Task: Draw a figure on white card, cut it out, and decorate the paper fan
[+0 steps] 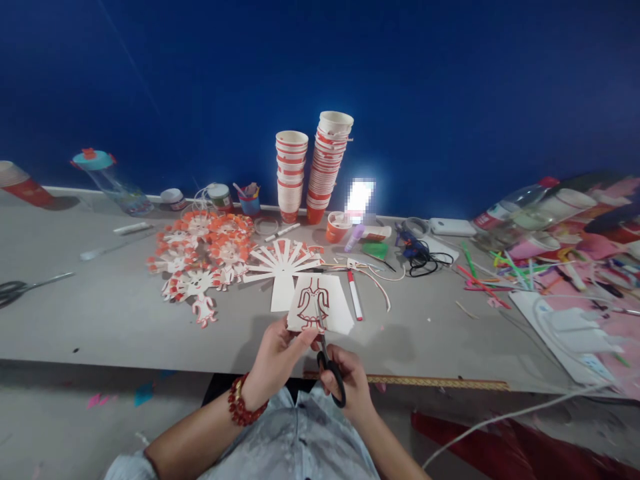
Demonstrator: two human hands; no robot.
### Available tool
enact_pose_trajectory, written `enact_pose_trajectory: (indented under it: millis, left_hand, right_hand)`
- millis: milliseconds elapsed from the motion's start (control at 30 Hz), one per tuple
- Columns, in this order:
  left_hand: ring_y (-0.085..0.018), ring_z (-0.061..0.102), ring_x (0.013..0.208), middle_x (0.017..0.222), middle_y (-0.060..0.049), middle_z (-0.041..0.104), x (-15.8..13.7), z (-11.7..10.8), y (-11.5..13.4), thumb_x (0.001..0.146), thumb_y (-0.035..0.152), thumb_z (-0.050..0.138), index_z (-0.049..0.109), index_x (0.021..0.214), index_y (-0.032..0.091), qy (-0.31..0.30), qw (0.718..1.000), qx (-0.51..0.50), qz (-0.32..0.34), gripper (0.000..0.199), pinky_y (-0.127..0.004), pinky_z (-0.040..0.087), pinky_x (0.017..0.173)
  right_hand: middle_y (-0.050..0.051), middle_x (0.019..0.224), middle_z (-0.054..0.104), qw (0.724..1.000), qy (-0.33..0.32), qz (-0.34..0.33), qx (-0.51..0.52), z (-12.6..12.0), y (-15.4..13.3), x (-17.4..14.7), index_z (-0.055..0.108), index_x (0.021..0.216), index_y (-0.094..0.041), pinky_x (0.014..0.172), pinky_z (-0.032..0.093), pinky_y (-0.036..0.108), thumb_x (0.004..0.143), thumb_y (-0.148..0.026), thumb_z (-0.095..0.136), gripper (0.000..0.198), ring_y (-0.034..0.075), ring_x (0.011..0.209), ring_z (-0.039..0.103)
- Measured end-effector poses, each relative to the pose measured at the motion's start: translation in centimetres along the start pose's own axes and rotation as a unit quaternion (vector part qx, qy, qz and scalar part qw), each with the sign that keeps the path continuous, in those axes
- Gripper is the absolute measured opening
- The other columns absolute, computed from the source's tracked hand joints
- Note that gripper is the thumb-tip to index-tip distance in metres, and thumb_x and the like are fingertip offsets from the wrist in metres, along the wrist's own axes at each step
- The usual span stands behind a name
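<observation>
My left hand (281, 353) pinches the lower edge of a white paper piece (297, 307) with a dress-shaped figure drawn on it in dark red. In my right hand (349, 379) is a pair of scissors (325, 363), fingers around the black handles. The blades reach up over the lower part of the drawing; whether they are cutting the paper I cannot tell. Behind the paper lies a white fan of cut strips (283, 270). A red-and-white marker (355, 295) rests to its right. Several orange-and-white paper cutouts (200, 250) are heaped at the left.
Two tall stacks of paper cups, one shorter (290, 180) and one taller (327, 167), stand against the blue wall. A lit, blurred phone (360, 199) leans nearby. Black cable (423, 259) and coloured strips (483, 273) lie right. Another pair of scissors (20, 288) is far left.
</observation>
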State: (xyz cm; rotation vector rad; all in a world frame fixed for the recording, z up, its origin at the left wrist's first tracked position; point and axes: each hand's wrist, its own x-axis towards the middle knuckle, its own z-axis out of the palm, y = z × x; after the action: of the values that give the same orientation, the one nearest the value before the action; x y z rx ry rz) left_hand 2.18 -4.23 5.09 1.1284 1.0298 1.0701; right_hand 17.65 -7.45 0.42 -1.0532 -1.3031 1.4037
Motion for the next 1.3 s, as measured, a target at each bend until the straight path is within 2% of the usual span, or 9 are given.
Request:
enact_pose_trajectory:
  millis: [100,233,300,533,767,933,1100,1300]
  left_hand:
    - [-0.016,0.063,0.072,0.077,-0.005,0.069,0.2,-0.4,0.5,0.088,0.039,0.065,0.068,0.088,0.014,-0.003,1.000,-0.019,0.005,0.026,-0.025,0.051,0.071]
    - [-0.020,0.066,0.094,0.104,-0.009,0.073,1.1,-1.3,1.6,0.088,0.038,0.066,0.068,0.106,0.016,0.007,0.998,-0.064,0.025,0.029,-0.028,0.051,0.085]
    - [-0.021,0.066,0.095,0.108,-0.009,0.072,1.5,-1.6,2.0,0.087,0.037,0.067,0.067,0.112,0.016,-0.004,0.997,-0.075,0.013,0.033,-0.029,0.052,0.085]
    - [-0.019,0.066,0.084,0.096,-0.008,0.075,1.5,-1.4,1.6,0.082,0.035,0.072,0.072,0.097,0.014,0.003,0.996,-0.086,-0.001,0.026,-0.026,0.052,0.077]
    - [-0.019,0.066,0.084,0.098,-0.008,0.075,1.4,-1.6,1.8,0.085,0.035,0.069,0.071,0.101,0.014,-0.015,0.997,-0.074,0.012,0.026,-0.026,0.052,0.077]
    - [-0.019,0.065,0.087,0.099,-0.008,0.074,1.7,-2.0,1.8,0.088,0.035,0.065,0.068,0.108,0.014,-0.049,0.997,-0.066,0.013,0.029,-0.028,0.051,0.079]
    - [-0.019,0.064,0.088,0.098,-0.008,0.073,1.9,-2.5,1.8,0.090,0.035,0.062,0.068,0.107,0.014,-0.067,0.997,-0.024,0.023,0.027,-0.028,0.050,0.080]
    - [-0.019,0.064,0.084,0.096,-0.009,0.073,1.9,-2.3,2.1,0.089,0.037,0.063,0.068,0.102,0.014,-0.064,0.997,-0.027,0.023,0.027,-0.027,0.051,0.076]
  right_hand:
    - [-0.006,0.048,0.038,1.000,-0.006,-0.001,0.002,-0.1,-0.2,0.0,0.039,0.060,-0.022,0.042,0.021,0.023,0.072,-0.076,0.063,0.061,0.008,0.042,0.031]
    - [-0.006,0.046,0.038,1.000,-0.022,0.003,-0.009,-0.4,-0.6,-0.1,0.041,0.059,-0.021,0.042,0.019,0.023,0.072,-0.078,0.062,0.062,0.008,0.042,0.031]
    - [-0.006,0.046,0.040,0.999,-0.034,0.009,-0.008,-0.5,-0.7,-0.1,0.043,0.059,-0.021,0.042,0.020,0.023,0.071,-0.079,0.062,0.062,0.008,0.041,0.032]
    - [-0.003,0.046,0.048,0.999,-0.029,0.018,0.035,-0.7,-0.7,-0.1,0.050,0.060,-0.019,0.042,0.027,0.023,0.066,-0.079,0.067,0.062,0.008,0.039,0.037]
    - [-0.004,0.044,0.048,0.999,-0.050,0.006,0.020,-1.0,-0.5,0.1,0.050,0.059,-0.019,0.043,0.026,0.024,0.065,-0.081,0.066,0.064,0.009,0.040,0.038]
    - [-0.004,0.045,0.046,0.998,-0.062,0.006,0.019,-1.3,-0.4,0.1,0.048,0.059,-0.020,0.043,0.024,0.023,0.066,-0.080,0.066,0.063,0.009,0.041,0.036]
    - [-0.004,0.046,0.043,0.998,-0.055,-0.016,-0.021,-1.6,-0.4,0.1,0.047,0.057,-0.020,0.044,0.021,0.024,0.068,-0.082,0.062,0.065,0.009,0.042,0.034]
    - [-0.005,0.045,0.042,0.998,-0.046,-0.024,-0.025,-1.4,-0.3,0.1,0.047,0.057,-0.020,0.044,0.021,0.025,0.070,-0.081,0.061,0.064,0.009,0.042,0.034]
